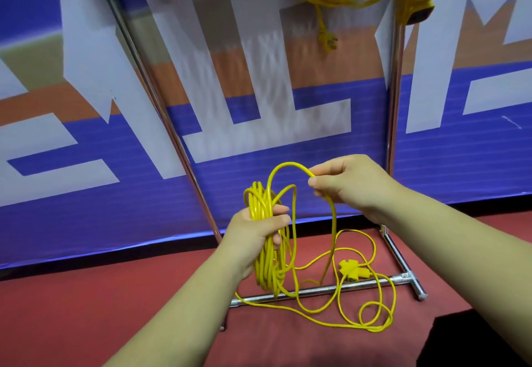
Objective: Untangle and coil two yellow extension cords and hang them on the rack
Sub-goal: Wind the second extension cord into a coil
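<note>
Left hand (pixel 256 230) grips the coil (pixel 266 240); right hand (pixel 342 186), upper right of it, pinches the next loop (pixel 283 166).

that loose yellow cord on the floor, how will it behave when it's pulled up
Probably floppy: the loose cord lies in slack curls and droops from the right hand. It may snag, since loops cross each other and the rack's base bar. The yellow connector on it looks heavier and would likely swing below the coil.
</note>
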`<move>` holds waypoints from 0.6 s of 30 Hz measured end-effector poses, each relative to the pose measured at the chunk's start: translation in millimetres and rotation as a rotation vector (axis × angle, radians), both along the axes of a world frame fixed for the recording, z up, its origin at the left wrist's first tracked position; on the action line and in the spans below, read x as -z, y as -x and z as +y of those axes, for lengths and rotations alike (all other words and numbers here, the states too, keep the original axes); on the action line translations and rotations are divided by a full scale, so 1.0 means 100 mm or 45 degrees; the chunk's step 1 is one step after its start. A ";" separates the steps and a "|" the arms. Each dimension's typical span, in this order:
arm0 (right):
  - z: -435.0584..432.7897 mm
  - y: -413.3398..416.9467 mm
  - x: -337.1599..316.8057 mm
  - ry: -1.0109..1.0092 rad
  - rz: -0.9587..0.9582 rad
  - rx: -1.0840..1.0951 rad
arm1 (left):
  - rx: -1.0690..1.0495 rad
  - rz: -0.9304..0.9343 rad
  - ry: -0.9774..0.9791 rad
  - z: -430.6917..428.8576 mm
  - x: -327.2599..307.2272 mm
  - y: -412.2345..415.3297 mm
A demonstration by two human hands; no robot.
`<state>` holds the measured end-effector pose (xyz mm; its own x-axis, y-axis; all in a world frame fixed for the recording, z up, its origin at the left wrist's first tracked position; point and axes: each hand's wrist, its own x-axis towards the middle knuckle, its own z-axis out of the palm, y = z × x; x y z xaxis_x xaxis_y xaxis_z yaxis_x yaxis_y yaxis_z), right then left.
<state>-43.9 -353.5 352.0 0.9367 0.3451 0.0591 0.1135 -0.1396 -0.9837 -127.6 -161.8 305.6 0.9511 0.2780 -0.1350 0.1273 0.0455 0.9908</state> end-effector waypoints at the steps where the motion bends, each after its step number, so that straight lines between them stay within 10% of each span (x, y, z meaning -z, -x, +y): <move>1: 0.00 -0.01 0.00 0.034 0.023 0.024 | -0.010 -0.013 -0.004 0.00 -0.01 -0.01; 18: 0.07 0.02 -0.05 -0.388 0.249 -0.041 | 0.255 -0.007 -0.026 -0.24 -0.01 0.00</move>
